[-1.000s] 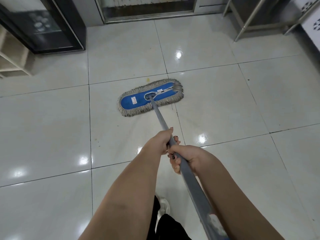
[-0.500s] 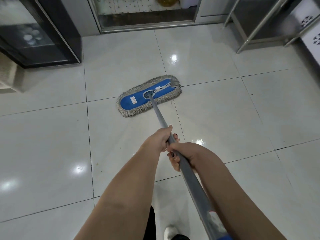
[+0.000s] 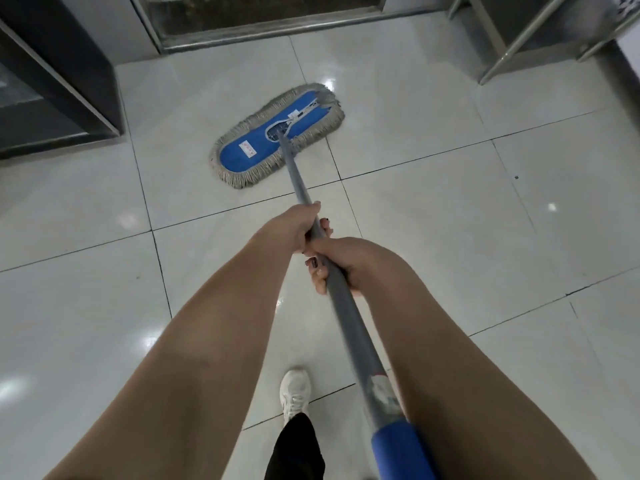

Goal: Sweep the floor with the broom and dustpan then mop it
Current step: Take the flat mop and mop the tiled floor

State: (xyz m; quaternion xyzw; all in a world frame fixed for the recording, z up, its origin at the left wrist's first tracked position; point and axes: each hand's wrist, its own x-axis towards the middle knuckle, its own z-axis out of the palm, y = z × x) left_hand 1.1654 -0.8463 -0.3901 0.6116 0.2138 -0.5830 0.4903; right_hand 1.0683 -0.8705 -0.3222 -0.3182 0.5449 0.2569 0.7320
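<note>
Head-cam view, looking down at a glossy white tiled floor (image 3: 450, 220) w/ dark grout lines. A flat mop is held out in front: its head (image 3: 277, 135), blue cloth edged w/ a grey-beige fringe, is laid flat on the tiles at centre-top, angled diagonally, just beside a grout crossing. A small white label (image 3: 246, 148) w/ red marks is seen on the blue cloth; the writing is too small to be read. The grey handle (image 3: 346, 306) is run from the head's middle down to bottom right, where a worn pale patch (image 3: 381, 389) and a blue end grip (image 3: 401, 452) are seen. The handle is gripped by both bare hands, touching each other: the left hand (image 3: 294, 225) is placed nearer the mop head, the right hand (image 3: 343, 261) just behind it. Fingers (image 3: 317, 271) w/ dark nail polish are curled tight round the handle on both hands. A white shoe (image 3: 294, 393) and black trouser leg (image 3: 294, 448) are seen below, btwn the forearms. A dark cabinet (image 3: 52, 98) is stood at top left, a metal door threshold (image 3: 277, 26) at top centre, metal frame legs (image 3: 519, 39) at top right.
</note>
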